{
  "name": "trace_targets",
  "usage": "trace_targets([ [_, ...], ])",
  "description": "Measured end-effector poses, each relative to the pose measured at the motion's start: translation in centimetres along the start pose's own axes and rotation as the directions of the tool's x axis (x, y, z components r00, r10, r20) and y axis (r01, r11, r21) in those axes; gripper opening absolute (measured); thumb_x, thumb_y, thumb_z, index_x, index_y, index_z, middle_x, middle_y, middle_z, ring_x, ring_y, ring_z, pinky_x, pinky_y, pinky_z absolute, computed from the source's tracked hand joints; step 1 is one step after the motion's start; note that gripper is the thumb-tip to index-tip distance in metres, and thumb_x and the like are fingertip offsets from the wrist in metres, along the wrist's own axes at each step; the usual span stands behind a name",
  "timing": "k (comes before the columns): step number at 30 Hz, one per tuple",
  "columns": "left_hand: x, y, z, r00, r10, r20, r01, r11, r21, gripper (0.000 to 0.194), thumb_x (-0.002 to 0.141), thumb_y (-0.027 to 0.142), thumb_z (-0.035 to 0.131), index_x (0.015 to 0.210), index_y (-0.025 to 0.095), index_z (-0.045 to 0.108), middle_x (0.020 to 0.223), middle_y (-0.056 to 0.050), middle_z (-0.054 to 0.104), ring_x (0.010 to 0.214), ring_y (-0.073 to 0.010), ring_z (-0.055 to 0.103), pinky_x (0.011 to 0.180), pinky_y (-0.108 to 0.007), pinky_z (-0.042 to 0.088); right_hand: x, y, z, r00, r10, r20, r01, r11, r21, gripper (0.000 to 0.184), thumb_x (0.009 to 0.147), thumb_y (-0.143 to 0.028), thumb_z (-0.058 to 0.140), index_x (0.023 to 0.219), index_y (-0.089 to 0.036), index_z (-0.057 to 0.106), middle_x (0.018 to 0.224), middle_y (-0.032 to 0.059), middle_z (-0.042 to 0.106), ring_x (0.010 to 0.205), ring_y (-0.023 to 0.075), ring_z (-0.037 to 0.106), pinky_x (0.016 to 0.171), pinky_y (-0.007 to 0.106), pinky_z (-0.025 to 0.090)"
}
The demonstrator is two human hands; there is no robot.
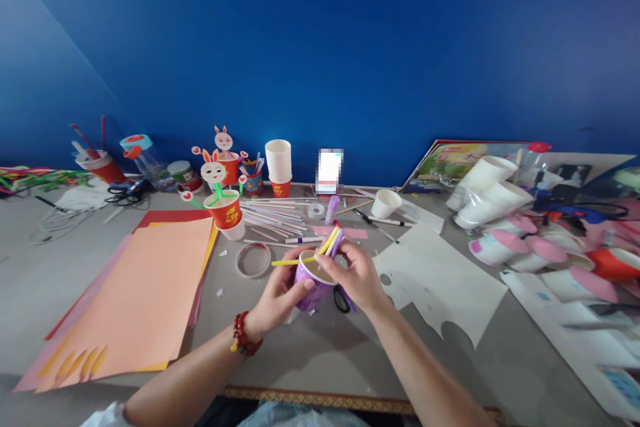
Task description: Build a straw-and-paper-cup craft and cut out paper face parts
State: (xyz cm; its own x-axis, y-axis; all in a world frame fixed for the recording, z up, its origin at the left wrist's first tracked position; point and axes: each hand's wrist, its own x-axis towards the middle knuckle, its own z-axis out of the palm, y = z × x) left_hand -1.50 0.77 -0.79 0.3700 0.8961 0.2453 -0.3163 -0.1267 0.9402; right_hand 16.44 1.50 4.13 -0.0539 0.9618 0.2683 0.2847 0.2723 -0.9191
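My left hand (283,293) is wrapped round a purple patterned paper cup (309,290), its pale open mouth tilted toward me. A yellow strip (285,263) sticks out to the left across the cup's rim. At the far side of the rim, my right hand (357,273) is closed, its thumb over the cup mouth, around a small bundle of yellow, white and purple strips (336,240). Whether the strips are fixed to the cup I cannot tell. Beside the cup, the black scissors handle (342,300) shows partly below my right hand.
Stacked coloured paper (135,280) lies left, near a tape roll (253,260). Behind stand rabbit-decorated red cups (225,210), a white cup stack (279,160) and a white cup (387,203). Cut white paper (445,280) lies right, by pink-topped cups (500,247).
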Motion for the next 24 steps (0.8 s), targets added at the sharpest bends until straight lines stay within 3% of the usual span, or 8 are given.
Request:
trace_targets([
  [7, -0.1, -0.3, 0.1, 1.000, 0.003, -0.024, -0.004, 0.999, -0.034, 0.049, 0.089, 0.036, 0.067, 0.135, 0.022, 0.056, 0.140, -0.012, 0.057, 0.128, -0.0301, 0.053, 0.109, -0.041, 0.043, 0.1, 0.2, 0.5, 0.997, 0.062, 0.052, -0.070, 0.981, 0.179, 0.022, 0.083, -0.043, 0.072, 0.083, -0.021, 0.069, 0.087, 0.0041, 0.066, 0.080, 0.0201, 0.062, 0.070, 0.029, 0.052],
  [15, -0.1, -0.4, -0.1, 0.997, -0.072, 0.019, 0.074, 0.970, -0.233, 0.051, 0.091, 0.037, 0.064, 0.139, 0.024, 0.053, 0.141, -0.011, 0.057, 0.128, -0.0302, 0.053, 0.106, -0.040, 0.045, 0.3, 0.4, 0.1, 0.980, 0.133, 0.145, -0.178, 0.913, 0.366, 0.024, 0.078, -0.043, 0.079, 0.088, -0.022, 0.073, 0.089, 0.0024, 0.070, 0.079, 0.0188, 0.065, 0.073, 0.029, 0.052],
  [19, -0.1, -0.2, 0.2, 0.995, -0.098, 0.007, 0.097, 0.958, -0.271, 0.050, 0.089, 0.037, 0.067, 0.136, 0.024, 0.057, 0.138, -0.010, 0.061, 0.128, -0.0303, 0.055, 0.106, -0.041, 0.045, 0.2, 0.9, -0.1, 0.983, 0.133, 0.125, -0.171, 0.914, 0.368, 0.024, 0.080, -0.045, 0.078, 0.088, -0.022, 0.075, 0.085, 0.0035, 0.073, 0.083, 0.0209, 0.068, 0.080, 0.032, 0.054],
  [24, -0.1, 0.5, 1.1, 0.985, -0.164, -0.043, 0.140, 0.930, -0.341, 0.048, 0.084, 0.041, 0.071, 0.128, 0.024, 0.064, 0.131, -0.009, 0.065, 0.125, -0.0314, 0.057, 0.106, -0.042, 0.047, 0.1, 1.1, 0.3, 0.975, 0.165, 0.151, -0.213, 0.890, 0.404, 0.029, 0.079, -0.049, 0.077, 0.088, -0.021, 0.076, 0.082, 0.0038, 0.073, 0.075, 0.0204, 0.068, 0.077, 0.033, 0.056],
])
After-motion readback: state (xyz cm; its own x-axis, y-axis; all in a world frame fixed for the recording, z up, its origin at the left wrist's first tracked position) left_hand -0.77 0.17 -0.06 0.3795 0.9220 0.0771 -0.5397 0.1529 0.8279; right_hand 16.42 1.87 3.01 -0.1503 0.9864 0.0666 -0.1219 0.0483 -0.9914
